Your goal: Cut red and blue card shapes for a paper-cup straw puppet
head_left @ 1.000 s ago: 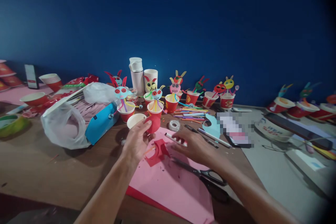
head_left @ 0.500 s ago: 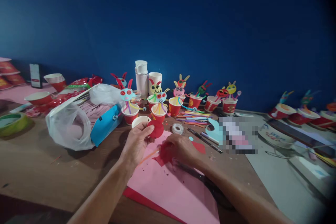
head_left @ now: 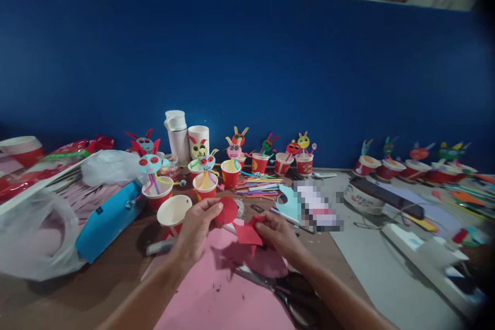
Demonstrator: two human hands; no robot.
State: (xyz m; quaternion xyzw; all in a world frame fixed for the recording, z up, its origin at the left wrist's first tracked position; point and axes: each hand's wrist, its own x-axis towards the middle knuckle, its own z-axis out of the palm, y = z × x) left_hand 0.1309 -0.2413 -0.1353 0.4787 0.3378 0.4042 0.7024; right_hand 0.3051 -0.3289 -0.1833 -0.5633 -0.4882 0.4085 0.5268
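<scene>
Between thumb and fingers, my left hand (head_left: 199,224) pinches a round red paper disc (head_left: 228,211). My right hand (head_left: 277,232) grips a piece of red paper (head_left: 248,233) with cut edges, held just right of the disc and apart from it. Both pieces are above a pink paper sheet (head_left: 204,289). On that sheet, under my right wrist, lie black-handled scissors (head_left: 263,279). An undecorated paper cup (head_left: 174,211) stands just beyond my left hand. Behind it are paper cups (head_left: 205,185) holding small paper-faced figures with ears.
A plastic bag (head_left: 34,237) and a blue card piece (head_left: 110,221) lie at left. Further back stand a white flask (head_left: 177,136) and stacked cups (head_left: 199,136). Coloured sticks (head_left: 257,188) lie mid-table. At right are a power strip (head_left: 421,268) and more decorated cups (head_left: 390,167).
My right hand has lifted the red paper up off the pink sheet, uncovering the scissors. The left hand still holds the disc. The view has turned to the right and tilted up.
</scene>
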